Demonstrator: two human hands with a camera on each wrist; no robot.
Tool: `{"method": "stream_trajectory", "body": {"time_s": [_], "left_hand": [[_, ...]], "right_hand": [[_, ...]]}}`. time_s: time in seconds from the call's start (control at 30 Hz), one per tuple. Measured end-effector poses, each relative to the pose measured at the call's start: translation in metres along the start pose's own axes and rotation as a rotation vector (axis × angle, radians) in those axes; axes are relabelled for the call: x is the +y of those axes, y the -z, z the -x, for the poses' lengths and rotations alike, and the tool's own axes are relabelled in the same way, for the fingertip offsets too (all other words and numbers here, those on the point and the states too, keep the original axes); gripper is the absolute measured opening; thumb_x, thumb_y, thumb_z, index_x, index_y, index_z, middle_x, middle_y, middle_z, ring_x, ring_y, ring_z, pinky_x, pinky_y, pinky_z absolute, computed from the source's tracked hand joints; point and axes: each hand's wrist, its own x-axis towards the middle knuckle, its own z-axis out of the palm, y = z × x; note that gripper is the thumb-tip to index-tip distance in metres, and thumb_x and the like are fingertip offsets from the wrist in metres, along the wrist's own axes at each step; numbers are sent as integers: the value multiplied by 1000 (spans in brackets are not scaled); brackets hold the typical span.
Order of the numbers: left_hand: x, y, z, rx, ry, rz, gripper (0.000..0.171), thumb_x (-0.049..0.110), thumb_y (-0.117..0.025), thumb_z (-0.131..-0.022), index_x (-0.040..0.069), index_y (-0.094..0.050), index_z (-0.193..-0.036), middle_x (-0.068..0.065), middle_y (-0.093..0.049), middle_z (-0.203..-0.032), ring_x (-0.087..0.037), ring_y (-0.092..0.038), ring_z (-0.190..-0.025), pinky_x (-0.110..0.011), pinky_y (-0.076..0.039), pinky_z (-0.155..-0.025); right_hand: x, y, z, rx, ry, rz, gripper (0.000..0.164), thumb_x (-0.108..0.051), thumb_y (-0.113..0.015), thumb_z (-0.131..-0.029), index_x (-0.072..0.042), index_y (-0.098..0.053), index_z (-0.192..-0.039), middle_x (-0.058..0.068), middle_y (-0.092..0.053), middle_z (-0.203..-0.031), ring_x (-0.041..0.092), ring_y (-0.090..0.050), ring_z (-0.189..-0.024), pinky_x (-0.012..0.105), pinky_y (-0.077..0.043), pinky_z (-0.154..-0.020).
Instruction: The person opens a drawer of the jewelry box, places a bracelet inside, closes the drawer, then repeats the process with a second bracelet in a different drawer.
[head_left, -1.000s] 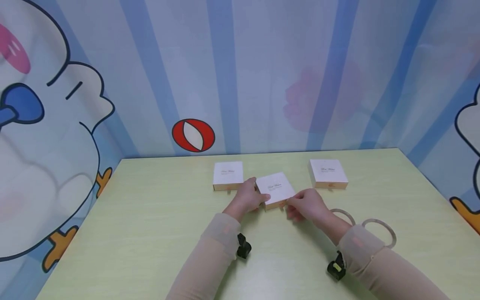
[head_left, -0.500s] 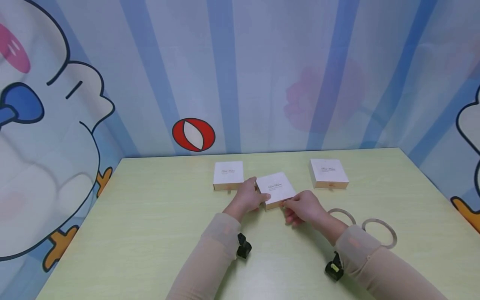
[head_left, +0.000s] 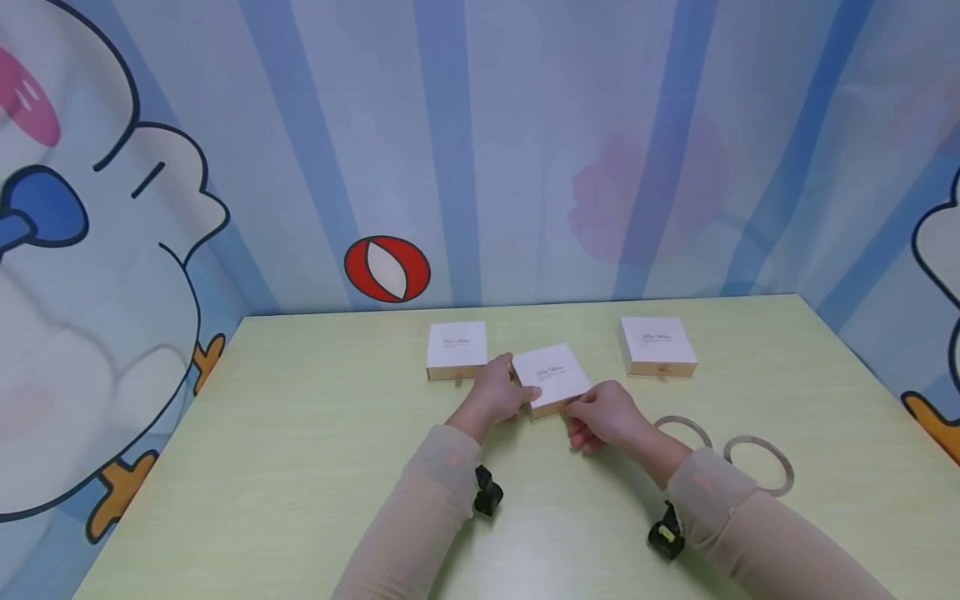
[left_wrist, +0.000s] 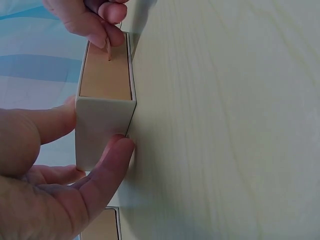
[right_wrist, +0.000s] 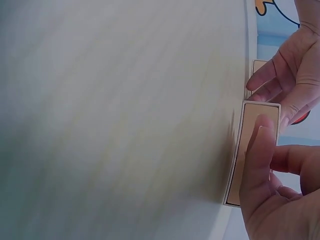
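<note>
A white drawer box (head_left: 551,375) with gold lettering stands slightly turned at the table's middle. My left hand (head_left: 495,392) grips its left side, thumb low and fingers around the sleeve. In the left wrist view, its tan drawer front (left_wrist: 106,77) is flush with the sleeve. My right hand (head_left: 609,414) pinches the small pull tab (left_wrist: 108,50) on that front between thumb and index finger. In the right wrist view the right thumb (right_wrist: 261,145) lies across the drawer front and covers the tab.
Similar white boxes stand on either side, a left box (head_left: 457,346) close by my left hand and a right box (head_left: 657,343) farther off. Two pale rings, a nearer ring (head_left: 790,467) and a farther ring (head_left: 693,424), lie beside my right forearm. A printed curtain (head_left: 517,167) hangs behind the table.
My right hand has shifted slightly left along the drawer front, and its fingers have closed at the pull tab. The left hand and the boxes look unmoved.
</note>
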Motion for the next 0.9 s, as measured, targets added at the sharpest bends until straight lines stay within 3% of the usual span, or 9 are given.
{"method": "stream_trajectory", "body": {"time_s": [0.27, 0.73, 0.9], "left_hand": [[0, 0, 0, 6, 4, -1, 78, 21, -68, -88, 5, -23, -150, -16, -38, -148, -22, -57, -90, -24, -46, -56], [-2, -1, -2, 19, -2, -21, 78, 21, -69, -87, 3, -25, -149, -15, -40, -147, -24, -53, -107, -23, -46, -59], [-1, 0, -1, 24, -5, -46, 78, 23, -69, -87, 4, -26, -148, -14, -40, -147, -24, -54, -106, -24, -47, -65]], "right_hand": [[0, -1, -1, 1, 11, 32, 24, -11, -56, -92, 6, -66, -80, 6, -61, -59, 10, -58, -47, 26, -52, -47], [1, -2, -1, -6, 4, 52, 25, -13, -57, -92, 4, -64, -76, 5, -61, -59, 10, -59, -47, 26, -52, -47], [3, -2, -1, -8, 7, 58, 24, -13, -57, -92, 4, -64, -76, 5, -61, -59, 10, -58, -47, 25, -52, -47]]}}
